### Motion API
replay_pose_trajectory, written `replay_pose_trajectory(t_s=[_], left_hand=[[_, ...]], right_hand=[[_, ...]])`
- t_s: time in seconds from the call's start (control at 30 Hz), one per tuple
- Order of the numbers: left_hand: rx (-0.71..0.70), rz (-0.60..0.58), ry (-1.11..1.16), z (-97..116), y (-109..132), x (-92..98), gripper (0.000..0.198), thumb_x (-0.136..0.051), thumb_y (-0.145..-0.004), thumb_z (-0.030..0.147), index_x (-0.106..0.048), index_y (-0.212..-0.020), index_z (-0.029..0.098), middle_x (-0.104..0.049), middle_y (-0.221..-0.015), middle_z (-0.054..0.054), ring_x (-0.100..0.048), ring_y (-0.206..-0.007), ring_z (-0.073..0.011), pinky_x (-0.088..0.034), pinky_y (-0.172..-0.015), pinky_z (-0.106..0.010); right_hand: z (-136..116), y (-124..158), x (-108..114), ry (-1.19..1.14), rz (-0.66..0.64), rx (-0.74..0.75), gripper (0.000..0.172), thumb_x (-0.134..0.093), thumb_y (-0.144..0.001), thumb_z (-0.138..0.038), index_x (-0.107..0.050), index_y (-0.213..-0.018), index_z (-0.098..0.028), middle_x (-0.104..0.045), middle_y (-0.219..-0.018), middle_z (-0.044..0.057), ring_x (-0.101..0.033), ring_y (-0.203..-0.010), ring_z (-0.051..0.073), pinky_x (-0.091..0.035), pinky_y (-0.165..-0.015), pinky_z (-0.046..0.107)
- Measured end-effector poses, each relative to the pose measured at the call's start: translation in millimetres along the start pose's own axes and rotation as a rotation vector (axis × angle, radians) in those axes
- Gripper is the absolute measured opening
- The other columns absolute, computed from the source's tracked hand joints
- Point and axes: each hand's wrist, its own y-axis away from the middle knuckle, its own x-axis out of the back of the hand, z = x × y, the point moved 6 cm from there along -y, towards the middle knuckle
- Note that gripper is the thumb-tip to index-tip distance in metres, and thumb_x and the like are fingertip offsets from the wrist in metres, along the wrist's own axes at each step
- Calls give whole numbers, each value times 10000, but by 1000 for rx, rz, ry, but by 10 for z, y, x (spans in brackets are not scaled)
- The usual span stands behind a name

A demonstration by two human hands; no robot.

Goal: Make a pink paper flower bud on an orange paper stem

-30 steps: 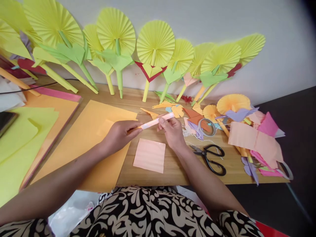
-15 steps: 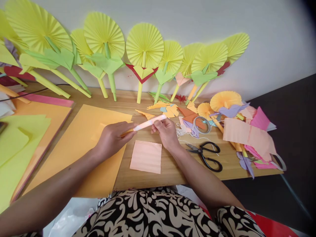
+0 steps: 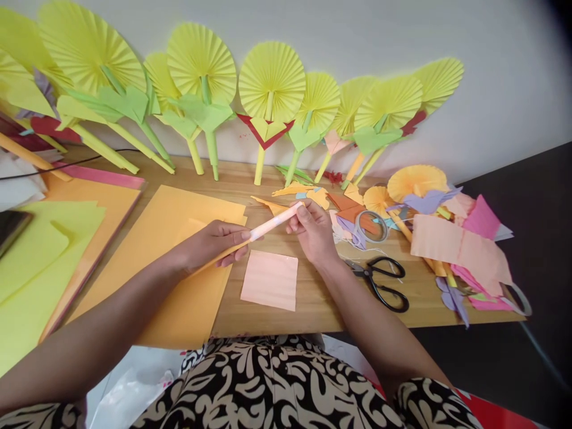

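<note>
A thin rolled paper stick [image 3: 274, 221], pale pink at its upper end and orange lower down, slants above the table between my hands. My left hand [image 3: 218, 243] is closed round its orange part. The fingers of my right hand [image 3: 311, 229] pinch the pink tip. Just below the stick, a pale pink paper square [image 3: 270, 280] lies flat on the wood. Large orange sheets [image 3: 165, 268] lie under and beside my left forearm. Black-handled scissors [image 3: 379, 279] rest right of my right wrist, their blades partly hidden by it.
Yellow pleated paper fans [image 3: 271, 77] on stems lean along the wall. Paper scraps and a tape roll [image 3: 372, 226] lie behind the scissors. A pile with a pink crepe strip [image 3: 460, 250] sits at the right edge. Yellow-green sheets [image 3: 53, 256] and a dark object [image 3: 13, 229] are at left.
The view has shifted slightly, moving the scene to the right. My left hand has slid lower along the stick, showing more of its orange part, and its fingers have spread a little.
</note>
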Motion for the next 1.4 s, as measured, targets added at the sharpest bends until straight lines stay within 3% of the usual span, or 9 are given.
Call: replay_pose_trajectory(t_s=[0.17,0.33,0.4,0.5,0.63,0.93,1.1,1.23,1.4], left_hand=[[83,-17,116,-55,-8,-31,396,-574,-903,518,-696,-992,152,-554,-612,18,-384,-430,-63,-295,-446,-213],[40,0,170,-65,-35,-29,356,-561,-922,478,-693,-975,151,-513,-549,41,-330,-408,-56,-252,-450,-220],[33,-6,191,-83,-47,-26,353,-557,-933,475,-687,-975,150,-510,-538,44,-332,-405,-58,-247,-454,-223],[33,-52,214,-108,-68,-51,339,-551,-946,466,-672,-936,149,-519,-533,44,-341,-398,-54,-241,-456,-221],[35,-71,199,-126,-93,-78,420,-530,-956,481,-587,-710,145,-528,-535,27,-381,-399,-50,-271,-455,-216],[39,-54,204,-160,-112,-121,282,-643,-889,419,-582,-824,152,-557,-640,42,-445,-448,-51,-309,-466,-199],[46,-122,224,-163,-92,-177,359,-579,-929,476,-573,-799,142,-546,-622,39,-415,-424,-40,-264,-467,-211],[61,-121,265,-152,-82,-185,364,-574,-922,489,-627,-934,129,-540,-602,45,-397,-405,-41,-249,-461,-216],[77,-125,248,-171,-101,-187,346,-587,-912,470,-626,-982,134,-551,-611,45,-416,-407,-46,-258,-443,-208]], right_hand=[[49,-15,12,-9,-8,18,507,-755,-683,-693,-546,-723,-233,-457,-566,-64,-415,-508,94,-459,-507,241],[66,-1,-61,-62,-78,-37,686,-472,-730,-892,-611,-744,-220,-508,-563,-20,-445,-501,117,-477,-489,267],[75,25,-99,-47,-132,-42,608,-557,-766,-812,-658,-796,-214,-539,-596,-17,-475,-531,115,-488,-511,259],[123,64,-115,29,-178,-42,318,-756,-796,-520,-710,-915,-229,-573,-643,-37,-519,-580,96,-491,-563,231],[164,75,-106,76,-164,-7,157,-761,-826,-343,-723,-937,-238,-591,-655,-48,-535,-579,83,-487,-569,226],[134,82,-124,136,-108,28,221,-784,-786,-402,-703,-789,-197,-571,-577,-48,-511,-511,81,-445,-513,233],[155,90,-128,27,-161,-45,328,-806,-739,-491,-746,-897,-210,-583,-609,-42,-526,-556,88,-464,-540,233],[101,93,-119,14,-165,-22,284,-758,-806,-466,-751,-959,-227,-593,-660,-34,-543,-606,89,-485,-577,225],[31,71,-57,13,-59,42,259,-682,-862,-461,-729,-912,-211,-529,-608,-44,-470,-549,86,-476,-539,223]])
